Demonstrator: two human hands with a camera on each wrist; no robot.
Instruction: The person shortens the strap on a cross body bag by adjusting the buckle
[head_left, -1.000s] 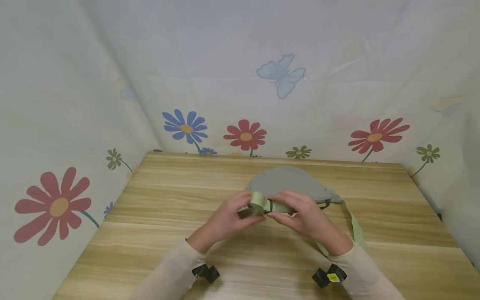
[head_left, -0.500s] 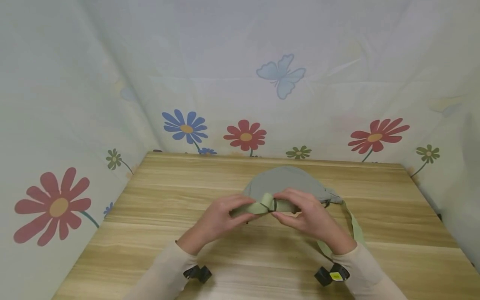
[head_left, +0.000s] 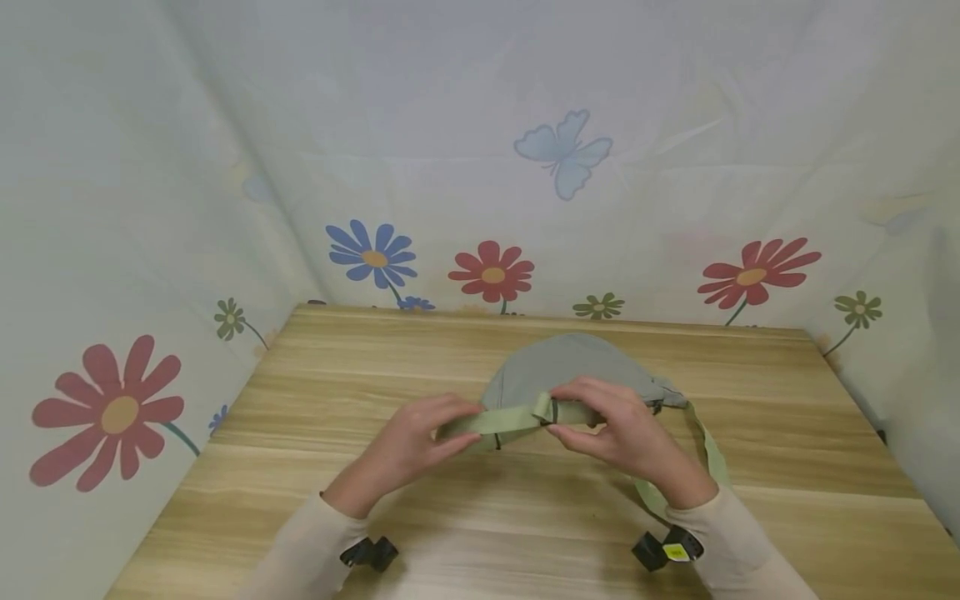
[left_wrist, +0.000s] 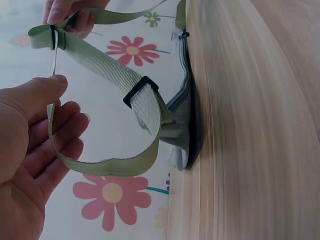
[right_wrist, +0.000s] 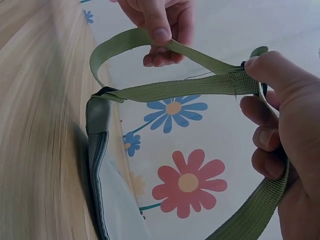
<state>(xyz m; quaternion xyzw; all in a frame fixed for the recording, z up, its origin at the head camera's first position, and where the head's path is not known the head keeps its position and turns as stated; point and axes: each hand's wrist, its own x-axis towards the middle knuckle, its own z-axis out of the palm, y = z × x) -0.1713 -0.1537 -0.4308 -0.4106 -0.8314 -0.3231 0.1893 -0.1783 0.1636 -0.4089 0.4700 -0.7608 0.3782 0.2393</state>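
Note:
A grey-green waist bag (head_left: 573,367) lies on the table, its curved side toward the back wall. From it runs a pale green webbing strap (head_left: 513,419), raised in front of the bag. My left hand (head_left: 416,437) pinches a loop of that strap between thumb and fingers. My right hand (head_left: 611,421) grips the strap at a black slider buckle (right_wrist: 261,89), where a small fold of webbing stands up. A second black slider (left_wrist: 141,92) sits on the strap nearer the bag in the left wrist view. The bag's zipper (right_wrist: 98,172) shows along its edge.
The wooden table (head_left: 337,375) meets a flower-printed cloth backdrop (head_left: 637,217) at the back and sides. The strap's other stretch (head_left: 712,454) hangs from the bag's right end and loops forward under my right forearm.
My left hand has moved left, drawing out the strap. The loop standing beside the right hand's slider has shrunk to a small fold. My right hand has shifted only slightly.

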